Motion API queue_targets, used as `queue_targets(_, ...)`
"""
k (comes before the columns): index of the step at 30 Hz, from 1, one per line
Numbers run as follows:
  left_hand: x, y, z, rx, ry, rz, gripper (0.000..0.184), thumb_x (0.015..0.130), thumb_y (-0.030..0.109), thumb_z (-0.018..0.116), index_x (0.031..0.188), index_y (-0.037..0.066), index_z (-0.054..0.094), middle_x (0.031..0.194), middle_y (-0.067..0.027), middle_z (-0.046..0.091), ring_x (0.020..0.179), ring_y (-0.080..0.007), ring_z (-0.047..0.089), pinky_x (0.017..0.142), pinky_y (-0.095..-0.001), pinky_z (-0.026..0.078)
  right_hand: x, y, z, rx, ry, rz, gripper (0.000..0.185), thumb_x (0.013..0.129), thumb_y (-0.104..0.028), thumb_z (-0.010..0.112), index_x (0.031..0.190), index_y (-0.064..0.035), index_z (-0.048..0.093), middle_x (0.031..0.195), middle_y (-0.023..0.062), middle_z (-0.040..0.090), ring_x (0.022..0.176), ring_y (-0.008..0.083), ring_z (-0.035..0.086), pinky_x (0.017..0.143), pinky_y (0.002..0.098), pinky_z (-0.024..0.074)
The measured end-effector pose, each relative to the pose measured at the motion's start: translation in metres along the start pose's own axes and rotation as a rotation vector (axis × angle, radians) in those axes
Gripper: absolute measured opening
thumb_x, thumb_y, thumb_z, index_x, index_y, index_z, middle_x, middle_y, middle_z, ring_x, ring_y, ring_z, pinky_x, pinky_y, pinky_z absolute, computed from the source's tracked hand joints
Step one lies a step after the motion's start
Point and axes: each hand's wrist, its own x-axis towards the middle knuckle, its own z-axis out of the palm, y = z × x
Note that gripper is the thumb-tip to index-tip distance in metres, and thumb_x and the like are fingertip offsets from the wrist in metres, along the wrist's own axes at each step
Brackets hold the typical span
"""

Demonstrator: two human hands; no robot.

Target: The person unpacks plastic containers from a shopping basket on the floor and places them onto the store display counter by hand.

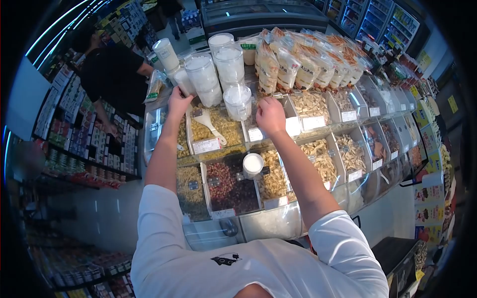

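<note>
My left hand [179, 104] reaches to the back left of the display of dried goods. Its thumb and fingers close round the lower end of a small white jar [184, 82], which leans slightly. Beside that jar stand clear tubs with white contents, among them a tall stack [201, 74], another stack [229, 64] and a shorter tub [237, 103]. My right hand [271, 115] is curled at the bin edge, right of the shorter tub; what its fingers hold, if anything, is hidden. A lone white-topped jar [253, 164] sits on the front bins between my forearms.
Filled bags [298, 67] stand in rows along the back. A white scoop [208, 125] lies in a left bin. Price cards [205, 145] line the bins. A person in dark clothes [112, 74] is at the left by the shelves [84, 134]. A freezer [263, 20] stands behind.
</note>
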Motion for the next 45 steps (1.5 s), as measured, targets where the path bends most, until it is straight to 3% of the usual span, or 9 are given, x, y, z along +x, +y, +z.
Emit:
queue_targets(13,-0.02,0.03,0.003,0.152,0.089,0.015,0.055,0.072,0.022,0.082,0.122,0.007,0.062,0.111,-0.0139,0.072,0.103,-0.0309,0.068,0.091,-0.0418,0.052,0.001,-0.001,-0.002,0.004,-0.001,-0.002,0.005,0.072,-0.002,0.063,0.074,-0.0029,0.059,0.084,0.013,0.061,0.087,0.0351,0.059,0.079,0.0455,0.0498)
queue_targets(16,-0.022,0.031,0.004,-0.005,0.065,-0.006,0.054,0.075,0.013,0.078,0.125,0.004,0.059,0.117,-0.0148,0.069,0.108,-0.0314,0.065,0.095,-0.0406,0.05,0.001,0.001,-0.002,0.01,-0.042,0.023,0.005,0.073,-0.003,0.064,0.076,-0.0022,0.06,0.086,0.0143,0.061,0.09,0.0357,0.059,0.082,0.0462,0.0495)
queue_targets(18,-0.042,0.041,0.003,-0.024,0.385,0.166,0.048,0.079,0.003,0.071,0.125,0.001,0.058,0.119,-0.0148,0.066,0.112,-0.0303,0.062,0.098,-0.039,0.048,-0.002,0.002,-0.001,0.012,-0.073,0.041,0.005,0.074,-0.005,0.064,0.078,-0.0016,0.061,0.088,0.0156,0.062,0.093,0.0363,0.058,0.086,0.0468,0.0492)
queue_targets(21,-0.105,0.103,-0.014,-0.187,0.278,0.173,0.047,0.081,-0.003,0.067,0.127,0.001,0.056,0.125,-0.0153,0.061,0.114,-0.0295,0.059,0.101,-0.0392,0.045,0.001,0.004,0.0,0.018,-0.06,0.054,0.005,0.074,-0.005,0.064,0.077,-0.0019,0.062,0.088,0.0155,0.062,0.093,0.0358,0.059,0.086,0.0466,0.0493)
queue_targets(24,-0.127,0.138,-0.014,-0.161,0.249,0.236,0.053,0.083,-0.001,0.068,0.133,0.002,0.05,0.13,-0.0143,0.058,0.116,-0.0242,0.057,0.099,-0.0387,0.043,-0.002,0.001,-0.004,-0.003,-0.094,0.039,0.004,0.074,-0.005,0.064,0.077,-0.0022,0.061,0.089,0.0153,0.062,0.093,0.0354,0.059,0.085,0.0465,0.0497)
queue_targets(28,-0.096,0.123,0.013,-0.106,0.201,0.041,0.075,0.077,0.007,0.079,0.139,-0.003,0.038,0.134,-0.0206,0.052,0.122,-0.0338,0.054,0.103,-0.0441,0.044,0.001,-0.001,-0.003,-0.012,-0.068,0.021,0.005,0.073,-0.004,0.064,0.077,-0.0015,0.062,0.088,0.0154,0.063,0.092,0.0359,0.059,0.083,0.0471,0.0503)
queue_targets(35,-0.076,0.116,0.028,-0.193,0.048,-0.096,0.082,0.074,0.014,0.085,0.14,-0.006,0.04,0.132,-0.0212,0.054,0.117,-0.0282,0.057,0.096,-0.0394,0.05,0.002,0.001,-0.002,-0.003,-0.069,0.029,0.005,0.073,-0.004,0.064,0.077,-0.0011,0.062,0.087,0.0153,0.063,0.092,0.0361,0.059,0.083,0.0474,0.0497)
queue_targets(37,-0.078,0.118,0.027,-0.26,0.097,-0.129,0.073,0.072,0.017,0.087,0.132,-0.001,0.048,0.129,-0.0208,0.057,0.119,-0.0337,0.058,0.099,-0.0407,0.048,0.001,0.002,-0.001,0.003,-0.063,0.011,0.004,0.074,-0.003,0.063,0.077,-0.0011,0.061,0.088,0.0154,0.063,0.092,0.0363,0.059,0.083,0.0475,0.0494)
queue_targets(45,-0.074,0.112,0.035,-0.145,0.068,-0.041,0.077,0.072,0.019,0.088,0.133,0.0,0.046,0.127,-0.0197,0.062,0.117,-0.0345,0.061,0.097,-0.0418,0.05,0.001,-0.002,-0.003,0.009,-0.065,0.029,0.004,0.075,-0.003,0.063,0.078,-0.0011,0.062,0.088,0.0158,0.063,0.092,0.0372,0.059,0.084,0.0476,0.0492)
